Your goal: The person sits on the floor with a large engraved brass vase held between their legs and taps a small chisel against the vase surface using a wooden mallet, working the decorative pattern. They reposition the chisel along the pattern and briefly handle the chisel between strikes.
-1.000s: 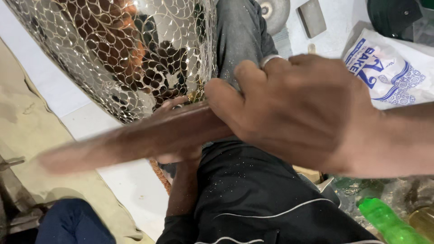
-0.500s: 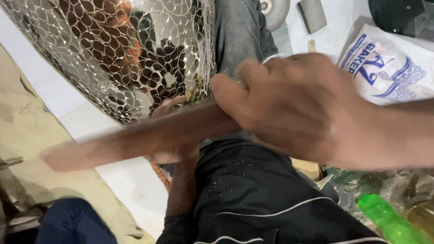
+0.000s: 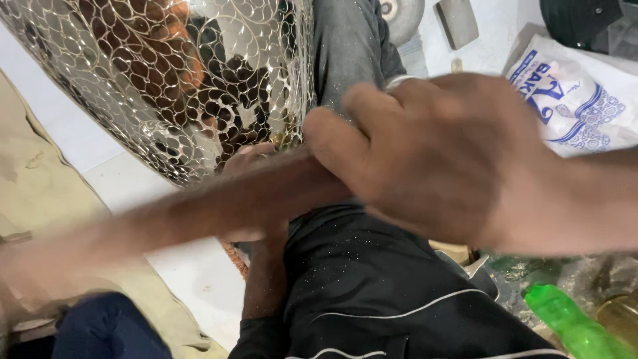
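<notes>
Two hands worked at shiny scale-patterned metal vessel [image 3: 166, 86], upper left. My right hand [image 3: 445, 153] clenched round blurred wooden stick [image 3: 186, 213]. Left hand [image 3: 256, 159] pressed against vessel's lower edge; grip unclear. Vessel's inside hidden. Green plastic bottle [image 3: 571, 326] lay bottom right.

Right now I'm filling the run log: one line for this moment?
right hand grips wooden stick | left hand against patterned metal vessel | stick blurred
</notes>
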Motion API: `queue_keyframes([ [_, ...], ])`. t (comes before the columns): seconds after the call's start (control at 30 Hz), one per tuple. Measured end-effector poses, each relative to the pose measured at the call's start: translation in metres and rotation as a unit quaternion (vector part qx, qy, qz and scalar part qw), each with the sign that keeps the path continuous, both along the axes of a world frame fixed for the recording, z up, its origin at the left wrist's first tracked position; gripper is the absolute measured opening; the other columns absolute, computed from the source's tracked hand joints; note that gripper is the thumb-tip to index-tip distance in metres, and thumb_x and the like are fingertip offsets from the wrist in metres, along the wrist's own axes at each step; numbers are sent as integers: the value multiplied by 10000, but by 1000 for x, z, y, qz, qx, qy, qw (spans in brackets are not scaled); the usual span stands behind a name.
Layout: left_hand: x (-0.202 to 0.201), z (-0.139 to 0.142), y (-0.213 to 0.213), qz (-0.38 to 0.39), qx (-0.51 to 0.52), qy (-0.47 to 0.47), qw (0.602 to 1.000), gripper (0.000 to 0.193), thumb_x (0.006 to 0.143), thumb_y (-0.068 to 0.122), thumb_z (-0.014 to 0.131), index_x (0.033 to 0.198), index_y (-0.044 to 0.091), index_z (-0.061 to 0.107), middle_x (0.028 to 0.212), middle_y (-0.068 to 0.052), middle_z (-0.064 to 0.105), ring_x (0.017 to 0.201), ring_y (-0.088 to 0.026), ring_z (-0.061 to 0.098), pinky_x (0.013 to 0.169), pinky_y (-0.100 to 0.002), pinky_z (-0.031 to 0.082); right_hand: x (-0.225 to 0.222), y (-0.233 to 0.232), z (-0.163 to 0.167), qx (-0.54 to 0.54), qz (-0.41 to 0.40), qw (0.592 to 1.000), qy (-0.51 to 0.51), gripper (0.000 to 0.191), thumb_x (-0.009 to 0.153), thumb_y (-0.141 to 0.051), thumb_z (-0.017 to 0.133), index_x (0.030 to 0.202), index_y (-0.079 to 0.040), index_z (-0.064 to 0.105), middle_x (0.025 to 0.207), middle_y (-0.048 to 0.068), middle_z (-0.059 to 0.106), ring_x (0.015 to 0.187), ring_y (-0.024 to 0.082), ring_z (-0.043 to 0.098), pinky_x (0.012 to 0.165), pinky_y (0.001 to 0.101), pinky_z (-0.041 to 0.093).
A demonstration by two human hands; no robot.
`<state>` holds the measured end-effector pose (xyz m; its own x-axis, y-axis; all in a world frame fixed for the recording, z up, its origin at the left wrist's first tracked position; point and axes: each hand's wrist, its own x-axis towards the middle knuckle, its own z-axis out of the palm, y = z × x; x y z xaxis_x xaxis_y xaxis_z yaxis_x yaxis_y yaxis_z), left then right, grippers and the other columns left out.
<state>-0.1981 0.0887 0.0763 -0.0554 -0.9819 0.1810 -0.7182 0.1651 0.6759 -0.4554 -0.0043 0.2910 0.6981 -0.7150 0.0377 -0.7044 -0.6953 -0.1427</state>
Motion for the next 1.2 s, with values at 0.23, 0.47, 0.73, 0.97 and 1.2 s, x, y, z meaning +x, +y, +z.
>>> queue_keyframes([
  [0.23, 21, -4, 0, -79, 127, 262, 953, 461, 957, 145, 731, 1361, 104, 513, 1361, -109, 571, 1281, -239, 597, 1109, -398, 507, 11, -8, 10, -19, 16, 1000, 11, 217, 943, -286, 655, 968, -82, 582, 732, 34, 597, 557, 183, 654, 404, 309, 471],
  [0.47, 58, -6, -16, -194, 302, 308, 881, 613, 877, 52, 742, 1405, 34, 431, 1406, -175, 487, 1250, -260, 583, 1016, -383, 536, 4, 2, -2, 22, 25, 998, -48, 301, 752, -310, 697, 897, -83, 561, 659, 12, 558, 501, 164, 606, 380, 300, 427],
  [0.73, -17, 41, 5, 127, -167, 170, 963, 72, 950, 86, 734, 955, 19, 709, 849, -81, 756, 550, -51, 557, 517, -171, 432, -16, 19, -40, 171, -55, 968, -175, 323, 718, -130, 762, 951, -19, 568, 659, 64, 585, 452, 203, 579, 355, 346, 411],
  [0.97, -15, 30, 26, 124, -135, 77, 980, 157, 994, 81, 632, 1023, -35, 735, 881, -67, 748, 665, -125, 712, 630, -254, 555, -21, 20, -73, 293, -63, 905, -302, 416, 740, -84, 716, 1134, 19, 628, 724, 72, 667, 473, 156, 638, 401, 304, 479],
  [1.2, -17, 36, -11, -29, -174, 460, 870, 495, 850, 195, 755, 1274, -8, 602, 1238, -168, 675, 1108, -309, 718, 979, -425, 621, -19, 25, -55, 170, 0, 953, -252, 558, 615, -92, 722, 1163, -2, 672, 825, 80, 731, 563, 179, 653, 451, 324, 490],
])
